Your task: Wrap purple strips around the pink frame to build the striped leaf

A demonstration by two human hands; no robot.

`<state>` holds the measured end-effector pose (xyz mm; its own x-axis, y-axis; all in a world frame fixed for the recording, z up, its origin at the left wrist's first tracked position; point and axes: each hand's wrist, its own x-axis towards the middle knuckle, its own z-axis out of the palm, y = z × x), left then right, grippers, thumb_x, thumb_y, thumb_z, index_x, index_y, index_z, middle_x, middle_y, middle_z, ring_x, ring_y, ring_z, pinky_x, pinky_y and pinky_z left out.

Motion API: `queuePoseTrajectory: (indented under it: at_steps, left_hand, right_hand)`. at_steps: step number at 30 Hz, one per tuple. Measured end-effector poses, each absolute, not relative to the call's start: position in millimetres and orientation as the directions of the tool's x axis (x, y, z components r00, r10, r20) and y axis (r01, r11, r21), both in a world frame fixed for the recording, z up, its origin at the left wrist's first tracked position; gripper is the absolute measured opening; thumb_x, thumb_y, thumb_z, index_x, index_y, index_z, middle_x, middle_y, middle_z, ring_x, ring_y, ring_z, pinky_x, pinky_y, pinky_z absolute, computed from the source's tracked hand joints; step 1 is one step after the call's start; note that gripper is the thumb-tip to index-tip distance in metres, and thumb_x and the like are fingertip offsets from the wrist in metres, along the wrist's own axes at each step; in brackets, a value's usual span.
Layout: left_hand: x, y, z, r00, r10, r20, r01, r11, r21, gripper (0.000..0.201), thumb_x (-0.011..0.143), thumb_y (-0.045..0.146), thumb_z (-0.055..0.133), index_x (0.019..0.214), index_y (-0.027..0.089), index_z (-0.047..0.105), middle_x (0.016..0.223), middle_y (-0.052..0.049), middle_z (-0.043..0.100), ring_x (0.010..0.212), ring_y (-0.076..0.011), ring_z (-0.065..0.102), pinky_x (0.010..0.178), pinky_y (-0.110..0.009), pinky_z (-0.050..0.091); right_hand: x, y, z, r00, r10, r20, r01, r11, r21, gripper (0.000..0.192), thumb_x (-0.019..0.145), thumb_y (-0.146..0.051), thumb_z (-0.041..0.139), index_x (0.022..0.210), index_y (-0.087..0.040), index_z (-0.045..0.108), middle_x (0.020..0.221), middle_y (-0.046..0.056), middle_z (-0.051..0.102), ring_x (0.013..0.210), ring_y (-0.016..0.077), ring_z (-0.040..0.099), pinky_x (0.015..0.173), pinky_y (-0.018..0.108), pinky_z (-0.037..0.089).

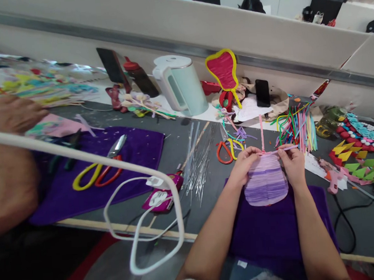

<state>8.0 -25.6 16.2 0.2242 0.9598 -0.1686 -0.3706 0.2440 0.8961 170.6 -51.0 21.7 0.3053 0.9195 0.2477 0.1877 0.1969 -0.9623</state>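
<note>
White cable [180,217] loops closest. Your left hand [245,166] and right hand [294,164] pinch closed on a pink strip [271,153] atop the striped panel [266,183].

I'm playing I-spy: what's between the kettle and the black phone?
The head view shows a deep pink paddle shape edged in yellow, with red and beige clutter around it.

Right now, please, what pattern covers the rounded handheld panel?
Lilac and purple stripes cover the panel; head view.
</note>
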Motion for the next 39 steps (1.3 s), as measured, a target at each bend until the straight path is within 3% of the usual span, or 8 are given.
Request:
queuePoseTrajectory:
  at_steps: [4,8,12,18,23,34,39]
  left_hand:
    - [8.4,-25.1,13.8,0.203,0.963,-0.179,-0.374,0.245,0.895,0.016,0.059,0.018,0.066,0.074,0.016,0.063,0.067,0.002,0.061,0.057,-0.0088,0.05,0.055,-0.02,0.035]
    - [8.4,-25.1,13.2,0.233,0.95,-0.209,-0.381,0.287,0.879,0.016,0.062,0.024,0.071,0.071,0.017,0.061,0.062,0.003,0.058,0.055,-0.0083,0.048,0.054,-0.02,0.034]
    - [9.7,-24.1,12.4,0.238,0.951,-0.195,-0.362,0.273,0.891,0.022,0.063,0.031,0.074,0.073,0.015,0.064,0.067,0.001,0.062,0.059,-0.0098,0.052,0.058,-0.021,0.037]
    - [11.6,-20.7,5.5,0.117,0.98,-0.16,-0.292,0.188,0.938,0.016,0.058,0.022,0.071,0.072,0.015,0.065,0.064,0.001,0.062,0.056,-0.009,0.049,0.053,-0.02,0.033]
    - [11.4,-18.9,1.8,0.164,0.945,-0.282,-0.413,0.326,0.851,0.028,0.052,0.017,0.071,0.079,0.016,0.064,0.071,-0.001,0.067,0.059,-0.0112,0.057,0.058,-0.022,0.04]
    - [8.2,-15.4,-3.5,0.201,0.919,-0.339,-0.442,0.394,0.806,0.037,0.049,0.014,0.074,0.084,0.015,0.062,0.072,-0.002,0.068,0.056,-0.0111,0.057,0.055,-0.023,0.041]
    - [8.4,-16.9,0.8,0.23,0.909,-0.348,-0.44,0.416,0.796,0.034,0.05,0.015,0.077,0.081,0.015,0.065,0.072,-0.001,0.067,0.058,-0.0112,0.058,0.056,-0.023,0.042]
  right_hand:
    - [174.6,-46.0,15.2,0.384,0.915,0.126,-0.035,0.151,-0.988,0.025,0.072,-0.038,0.069,0.086,-0.018,0.061,0.062,-0.003,0.057,0.049,0.0094,0.05,0.039,0.019,0.033]
    - [175.7,-44.3,13.6,0.426,0.902,0.07,-0.135,0.14,-0.981,0.029,0.068,-0.039,0.072,0.084,-0.017,0.06,0.058,-0.004,0.056,0.049,0.0087,0.051,0.039,0.018,0.034]
    - [172.1,-45.1,14.3,0.392,0.917,0.073,-0.116,0.128,-0.985,0.028,0.069,-0.038,0.071,0.084,-0.018,0.06,0.057,-0.004,0.057,0.047,0.0085,0.05,0.039,0.018,0.036]
    - [168.8,-45.4,12.5,0.387,0.918,0.087,-0.048,0.114,-0.992,0.027,0.069,-0.038,0.071,0.083,-0.017,0.06,0.059,-0.003,0.058,0.049,0.0097,0.051,0.04,0.019,0.037]
    - [170.3,-43.6,8.4,0.409,0.907,0.096,0.0,0.105,-0.994,0.027,0.07,-0.038,0.069,0.084,-0.017,0.06,0.059,-0.004,0.057,0.046,0.0086,0.048,0.039,0.019,0.036]
    - [170.6,-42.1,6.6,0.48,0.877,0.026,-0.15,0.111,-0.982,0.025,0.067,-0.034,0.07,0.081,-0.017,0.059,0.056,-0.006,0.056,0.039,0.0067,0.046,0.035,0.018,0.037]
    - [171.6,-41.4,6.3,0.491,0.871,0.007,-0.188,0.114,-0.975,0.025,0.065,-0.034,0.07,0.078,-0.017,0.058,0.06,-0.004,0.055,0.047,0.008,0.05,0.036,0.017,0.04]
